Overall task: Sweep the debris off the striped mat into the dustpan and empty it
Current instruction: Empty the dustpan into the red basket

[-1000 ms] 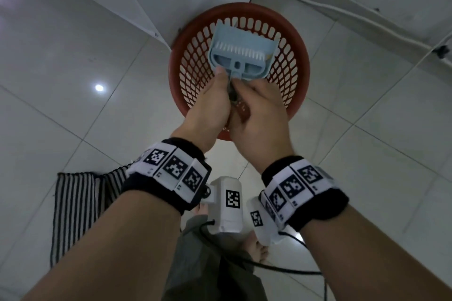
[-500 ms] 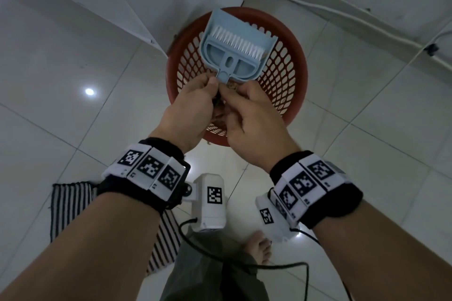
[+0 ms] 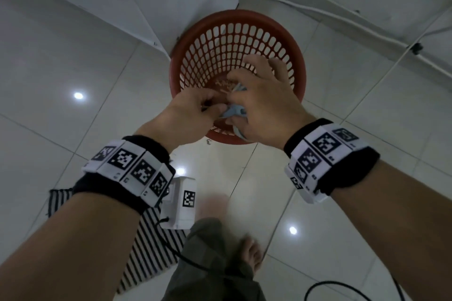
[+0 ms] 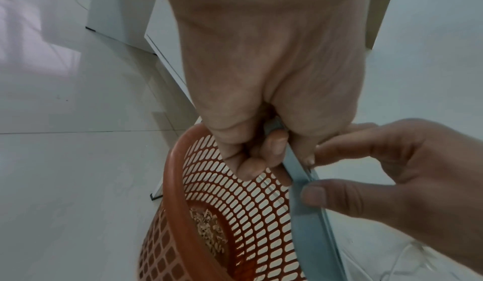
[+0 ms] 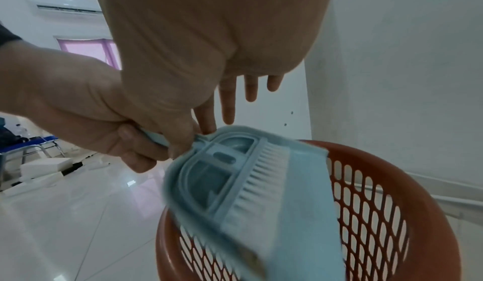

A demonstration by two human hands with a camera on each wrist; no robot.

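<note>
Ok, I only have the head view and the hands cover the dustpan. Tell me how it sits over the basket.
Observer: In the right wrist view the dustpan is tilted, its lip pointing down into the red basket.
Operator: Say where the brush is.
Observer: The brush lies nested inside the pan, with its bristles toward the lip.
Operator: Report the grip on the handle.
Observer: In the left wrist view the left hand has its fingers curled round the handle, and the right hand pinches it with thumb and forefinger just past them.
</note>
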